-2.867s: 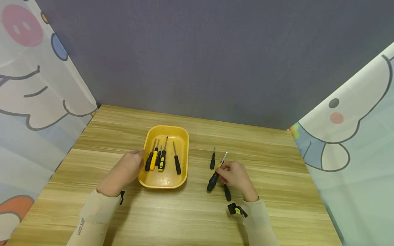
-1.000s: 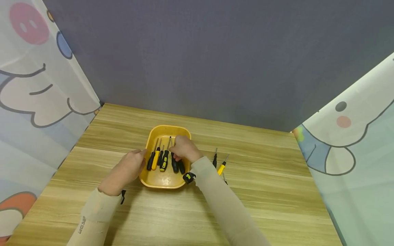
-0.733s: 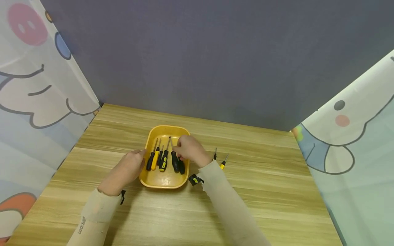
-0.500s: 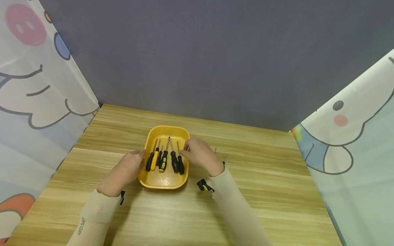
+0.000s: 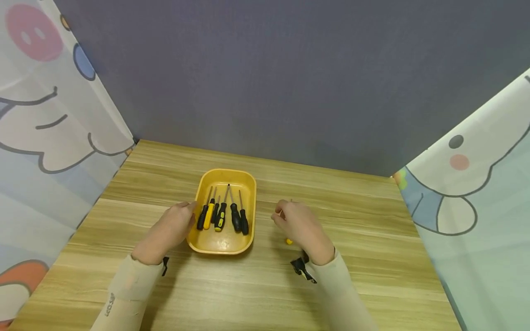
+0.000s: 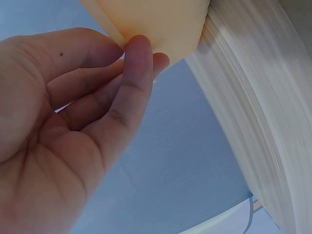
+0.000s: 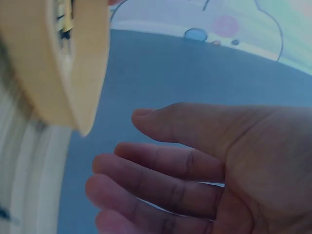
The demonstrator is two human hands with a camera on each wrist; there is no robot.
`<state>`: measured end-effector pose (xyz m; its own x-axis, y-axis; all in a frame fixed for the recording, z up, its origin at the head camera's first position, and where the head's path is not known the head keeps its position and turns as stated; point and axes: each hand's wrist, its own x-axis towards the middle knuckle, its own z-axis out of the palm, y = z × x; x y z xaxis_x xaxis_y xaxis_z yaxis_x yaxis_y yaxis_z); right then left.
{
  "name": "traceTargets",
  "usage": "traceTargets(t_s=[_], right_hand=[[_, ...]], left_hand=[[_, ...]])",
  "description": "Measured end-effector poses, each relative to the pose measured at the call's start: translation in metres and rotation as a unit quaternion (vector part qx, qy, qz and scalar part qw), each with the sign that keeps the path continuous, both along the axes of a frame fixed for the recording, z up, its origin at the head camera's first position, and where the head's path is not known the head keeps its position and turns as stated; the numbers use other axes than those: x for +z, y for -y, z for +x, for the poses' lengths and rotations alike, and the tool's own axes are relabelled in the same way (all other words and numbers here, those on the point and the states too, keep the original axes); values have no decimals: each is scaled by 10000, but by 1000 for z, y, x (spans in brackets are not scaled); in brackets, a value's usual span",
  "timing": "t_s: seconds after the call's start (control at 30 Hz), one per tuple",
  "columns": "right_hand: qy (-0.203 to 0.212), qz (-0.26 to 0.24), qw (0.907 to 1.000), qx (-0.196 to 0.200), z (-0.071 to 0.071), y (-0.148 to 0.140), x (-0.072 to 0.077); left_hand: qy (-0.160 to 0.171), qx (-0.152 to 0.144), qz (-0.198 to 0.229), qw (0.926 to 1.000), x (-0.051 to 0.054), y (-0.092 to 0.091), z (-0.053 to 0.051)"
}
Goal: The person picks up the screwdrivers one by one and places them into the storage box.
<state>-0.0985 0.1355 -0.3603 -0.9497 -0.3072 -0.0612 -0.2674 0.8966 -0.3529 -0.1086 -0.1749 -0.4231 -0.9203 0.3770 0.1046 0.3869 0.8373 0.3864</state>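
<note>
The yellow tray on the table holds several screwdrivers, with black and yellow handles, side by side and tips pointing away. My left hand pinches its left rim between thumb and fingers; the left wrist view shows the tray wall in that pinch. To the right of the tray, my right hand hovers over the table with fingers relaxed and nothing in them. Under it, a yellow handle end and a bit of black handle peek out; the hand hides the rest. A black-handled screwdriver lies right of the tray's middle.
The wooden table reaches back to a dark grey panel. Cartoon-printed curtains stand at both sides. A black strap piece sits at my right wrist.
My right hand has brought the large black screwdriver from the table into the tray and let it go. It has since moved back right, over the loose screwdrivers. The left hand stays put.
</note>
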Motion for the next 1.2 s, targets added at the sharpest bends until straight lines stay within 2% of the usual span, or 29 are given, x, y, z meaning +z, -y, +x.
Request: traceTargets(t_s=[0.37,0.53,0.7,0.83,1.0,1.2], right_hand=[[190,359,9972,-631,22,-50,-28],[309,542,9951,-768,33,-64,-45],[505,556,9932,-887,44,-70,-64],[492,595,9922,-976,50,-71,-75],[607,637,9902,-1084,54,-72,-85],[781,449,9873,-1306,55,-74,-92]], left_hand=[[-92,46,-5,9999,1,-2,2],[-32,71,-51,10000,1,-3,2],[-56,79,-80,9999,2,-3,2],[-55,70,-104,9999,2,-2,2],[-49,51,-65,10000,2,-3,2],[-67,73,-71,9999,3,-3,2]])
